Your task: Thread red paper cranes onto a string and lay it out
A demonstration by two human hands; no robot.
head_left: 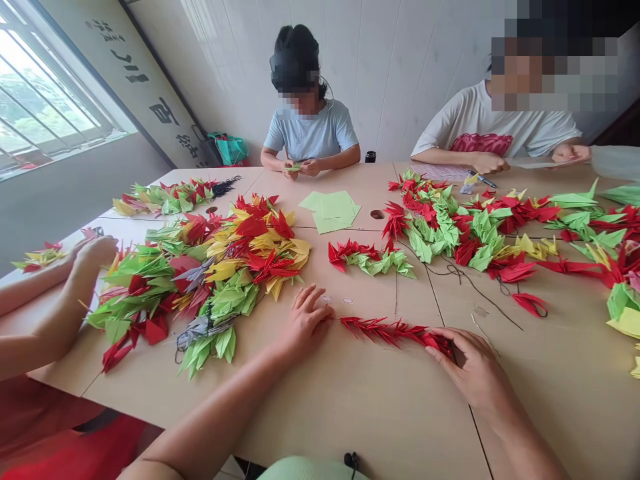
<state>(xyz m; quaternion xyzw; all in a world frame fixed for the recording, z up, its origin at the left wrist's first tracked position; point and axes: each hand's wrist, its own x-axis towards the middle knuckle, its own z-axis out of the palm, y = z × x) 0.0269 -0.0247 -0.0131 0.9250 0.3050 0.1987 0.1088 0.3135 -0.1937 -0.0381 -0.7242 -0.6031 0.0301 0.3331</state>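
Note:
A strand of folded red paper cranes (pixel 387 331) lies stretched across the table between my hands. My left hand (pixel 306 320) is at its left end, thumb and forefinger pinched at the thin tip while the other fingers stay raised and apart. At the right end, my right hand (pixel 467 363) has thumb and fingers closed around the last red cranes. Just beyond the strand rests a short red and green crane string (pixel 373 259). A large heap of green, yellow, red and grey cranes (pixel 220 267) spreads to the left of my left hand.
Green paper squares (pixel 331 211) lie mid-table. More crane strings (pixel 450 223) with dark cords cover the right side. Across the table, one person (pixel 310 133) folds green paper; another (pixel 495 133) handles a sheet. A co-worker's hands (pixel 97 252) are at left.

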